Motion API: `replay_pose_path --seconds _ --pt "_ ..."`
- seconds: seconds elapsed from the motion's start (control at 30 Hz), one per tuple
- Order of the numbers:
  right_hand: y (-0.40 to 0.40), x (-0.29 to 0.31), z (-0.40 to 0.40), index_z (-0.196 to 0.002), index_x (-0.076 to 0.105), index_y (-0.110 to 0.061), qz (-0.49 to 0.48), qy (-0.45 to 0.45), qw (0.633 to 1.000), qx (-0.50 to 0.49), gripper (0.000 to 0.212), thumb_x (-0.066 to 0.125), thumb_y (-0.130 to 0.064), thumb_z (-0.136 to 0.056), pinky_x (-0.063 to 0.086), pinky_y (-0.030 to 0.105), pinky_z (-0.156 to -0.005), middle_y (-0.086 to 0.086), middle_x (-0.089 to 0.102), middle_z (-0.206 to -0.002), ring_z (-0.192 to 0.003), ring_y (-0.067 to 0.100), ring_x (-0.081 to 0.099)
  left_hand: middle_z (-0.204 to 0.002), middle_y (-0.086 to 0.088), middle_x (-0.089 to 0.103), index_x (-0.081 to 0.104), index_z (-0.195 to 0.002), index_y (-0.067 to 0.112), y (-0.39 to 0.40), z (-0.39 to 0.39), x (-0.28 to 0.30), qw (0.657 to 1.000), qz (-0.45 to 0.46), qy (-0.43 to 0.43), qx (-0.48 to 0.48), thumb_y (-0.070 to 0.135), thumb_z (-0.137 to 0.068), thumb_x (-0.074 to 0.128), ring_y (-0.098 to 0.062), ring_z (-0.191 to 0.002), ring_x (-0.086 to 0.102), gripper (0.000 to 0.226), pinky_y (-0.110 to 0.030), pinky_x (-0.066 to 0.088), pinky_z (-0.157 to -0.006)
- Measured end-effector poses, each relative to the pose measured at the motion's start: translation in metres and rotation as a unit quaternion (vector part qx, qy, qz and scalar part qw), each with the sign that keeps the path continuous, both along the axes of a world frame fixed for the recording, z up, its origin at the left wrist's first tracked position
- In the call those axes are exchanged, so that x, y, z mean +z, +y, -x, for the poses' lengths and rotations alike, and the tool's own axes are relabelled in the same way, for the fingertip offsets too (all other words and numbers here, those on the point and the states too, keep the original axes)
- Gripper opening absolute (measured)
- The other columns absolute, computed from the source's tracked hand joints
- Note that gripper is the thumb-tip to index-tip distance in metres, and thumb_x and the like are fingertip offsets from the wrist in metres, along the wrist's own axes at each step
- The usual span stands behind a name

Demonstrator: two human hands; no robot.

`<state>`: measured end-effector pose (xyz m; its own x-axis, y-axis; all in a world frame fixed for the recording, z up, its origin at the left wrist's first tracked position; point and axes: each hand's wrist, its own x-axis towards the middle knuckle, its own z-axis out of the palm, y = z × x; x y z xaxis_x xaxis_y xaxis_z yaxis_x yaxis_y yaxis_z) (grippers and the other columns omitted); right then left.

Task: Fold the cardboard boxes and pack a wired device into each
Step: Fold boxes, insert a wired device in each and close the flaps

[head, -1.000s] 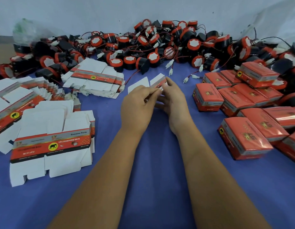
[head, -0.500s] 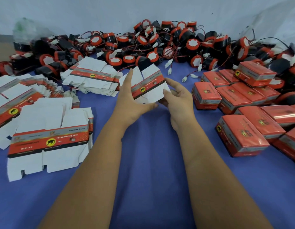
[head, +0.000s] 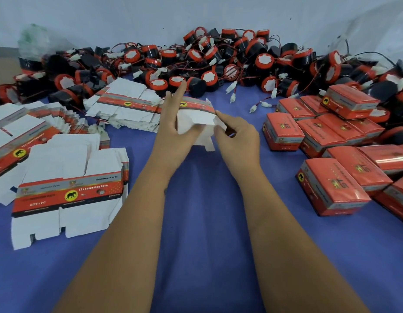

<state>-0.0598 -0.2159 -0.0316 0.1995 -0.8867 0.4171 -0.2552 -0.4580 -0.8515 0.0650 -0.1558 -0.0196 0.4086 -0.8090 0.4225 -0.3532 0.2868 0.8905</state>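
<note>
— Cardboard, white with a red printed band: is that the box blank (head: 197,118) up between the hands?

— Yes. It sits partly opened just above the blue worktop (head: 207,222), in the middle, a little toward the far side. The left hand (head: 173,127) grasps its left side, thumb curled onto the white flap and index finger stretched up past the red band. The right hand (head: 237,137) pinches the right edge of the blank, fingers bent.

— And the wired devices?

— A heap of black-and-red wired devices (head: 218,62) runs along the far edge, beyond the blank and apart from both hands.

— What else lies around?

— Stacks of flat blanks (head: 69,193) on the near left and more (head: 126,107) just left of the left hand. Closed red boxes (head: 331,184) are piled on the right.
</note>
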Motion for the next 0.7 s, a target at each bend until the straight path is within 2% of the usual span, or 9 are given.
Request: replay_pose_path --seconds 0.07,0.1,0.17,0.3,0.37,0.43,0.57,0.63,0.7 --pt "0.002 0.001 0.0 -0.13 0.064 -0.024 0.016 0.0 1.0 0.013 0.041 0.057 -0.014 -0.091 0.048 0.018 -0.078 -0.01 0.057 -0.093 -0.085 0.002 0.054 -0.153 0.01 0.04 0.051 -0.132 0.042 0.001 -0.001 0.002 0.998 0.018 0.054 0.024 0.012 -0.094 0.045 -0.01 -0.145 0.031 0.049 -0.034 0.041 -0.111" --pt "0.003 0.002 0.0 -0.131 0.062 -0.024 0.015 0.012 0.999 0.029 0.042 0.057 -0.016 -0.09 0.05 0.025 -0.083 -0.01 0.056 -0.102 -0.092 0.002 0.054 -0.142 0.011 0.051 0.059 -0.121 0.04 0.001 -0.001 0.003 0.996 0.027 0.078 0.042 0.011 -0.092 0.039 -0.008 -0.134 0.044 0.045 -0.027 0.048 -0.098" --pt "0.007 0.002 -0.002 -0.136 0.055 -0.023 0.016 0.043 0.997 0.069 0.048 0.06 -0.023 -0.088 0.051 0.035 -0.089 -0.013 0.052 -0.121 -0.106 0.004 0.053 -0.122 0.009 0.063 0.065 -0.103 0.034 0.002 -0.002 0.004 0.988 0.042 0.128 0.071 0.006 -0.092 0.036 -0.007 -0.108 0.059 0.042 -0.02 0.05 -0.072" --pt "0.011 0.001 -0.004 -0.152 0.024 -0.034 0.003 0.051 0.981 0.187 0.091 0.075 -0.037 -0.077 0.045 0.034 -0.102 -0.019 0.034 -0.148 -0.131 0.005 0.042 -0.09 0.021 0.068 0.068 -0.09 0.028 -0.002 -0.006 0.003 0.976 0.036 0.187 0.109 0.001 -0.093 0.04 0.008 -0.077 0.063 0.039 -0.012 0.046 -0.055" --pt "0.009 -0.001 -0.004 -0.154 0.014 -0.035 0.034 0.083 0.976 0.197 0.107 0.083 -0.03 -0.072 0.043 0.036 -0.106 -0.013 0.026 -0.157 -0.138 0.009 0.036 -0.079 0.021 0.068 0.067 -0.085 0.026 -0.004 -0.008 0.002 0.973 0.03 0.201 0.113 0.0 -0.092 0.04 0.008 -0.068 0.063 0.038 -0.013 0.045 -0.051" --pt "0.007 -0.001 -0.005 -0.154 0.014 -0.036 0.065 0.097 0.979 0.168 0.109 0.084 -0.023 -0.071 0.041 0.033 -0.107 -0.009 0.019 -0.161 -0.143 0.012 0.029 -0.072 0.022 0.068 0.066 -0.08 0.024 -0.005 -0.009 0.002 0.972 0.017 0.211 0.1 -0.001 -0.091 0.04 0.004 -0.067 0.064 0.037 -0.014 0.045 -0.051" --pt "0.004 -0.001 -0.004 -0.145 0.039 -0.034 0.084 0.113 0.981 0.132 0.082 0.082 -0.026 -0.076 0.031 0.029 -0.109 -0.006 0.022 -0.161 -0.145 0.017 0.025 -0.077 0.011 0.068 0.065 -0.08 0.018 -0.003 -0.01 0.005 0.957 0.019 0.285 0.056 0.0 -0.093 0.04 -0.009 -0.074 0.064 0.033 -0.022 0.048 -0.059" --pt "0.005 0.0 -0.004 -0.14 0.046 -0.031 0.075 0.09 0.984 0.137 0.071 0.081 -0.029 -0.078 0.028 0.029 -0.112 -0.005 0.03 -0.157 -0.144 0.014 0.027 -0.081 0.001 0.066 0.062 -0.085 0.01 0.0 -0.011 0.009 0.927 0.055 0.37 -0.02 0.002 -0.095 0.033 -0.015 -0.075 0.063 0.032 -0.026 0.048 -0.062" --pt "0.007 0.002 -0.005 -0.139 0.047 -0.026 0.05 0.023 0.988 0.145 0.064 0.077 -0.029 -0.082 0.034 0.038 -0.114 -0.003 0.043 -0.149 -0.141 0.014 0.034 -0.086 -0.004 0.063 0.059 -0.093 0.005 0.004 -0.014 0.012 0.886 0.088 0.44 -0.119 0.01 -0.096 0.025 -0.016 -0.076 0.061 0.035 -0.027 0.047 -0.067"
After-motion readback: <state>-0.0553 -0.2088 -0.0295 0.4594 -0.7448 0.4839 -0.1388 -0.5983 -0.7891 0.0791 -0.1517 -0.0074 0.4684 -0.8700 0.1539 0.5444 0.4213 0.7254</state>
